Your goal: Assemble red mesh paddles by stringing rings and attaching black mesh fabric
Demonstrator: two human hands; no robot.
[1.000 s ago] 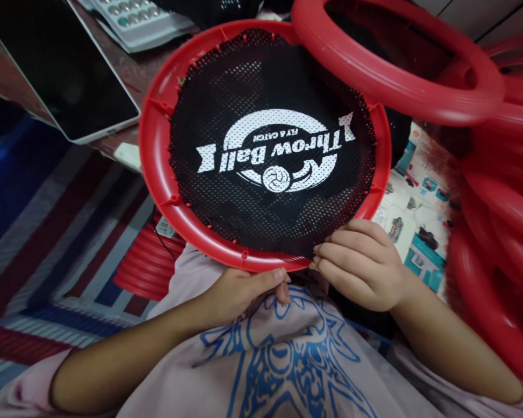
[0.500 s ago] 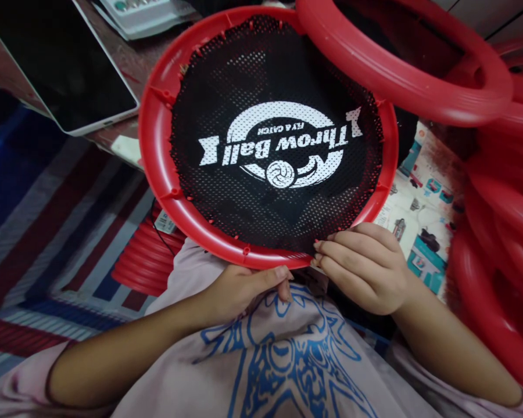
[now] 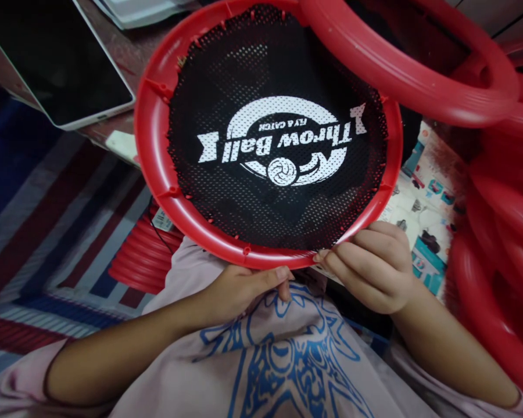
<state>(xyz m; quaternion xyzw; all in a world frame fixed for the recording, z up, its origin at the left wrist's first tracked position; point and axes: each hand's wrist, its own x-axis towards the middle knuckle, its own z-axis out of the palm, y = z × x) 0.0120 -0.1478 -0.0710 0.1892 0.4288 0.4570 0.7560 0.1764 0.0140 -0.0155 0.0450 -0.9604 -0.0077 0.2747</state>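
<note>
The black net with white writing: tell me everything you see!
The black net is roundish and looks like cloth full of tiny holes. It spans the inside of a red frame, where little red pegs line its edge. White print shows a ball and the words Throw Ball and Fly & Catch, upside down in this view. A red ring hides part of it at the upper right. The right hand grips the frame by its lower edge.
</note>
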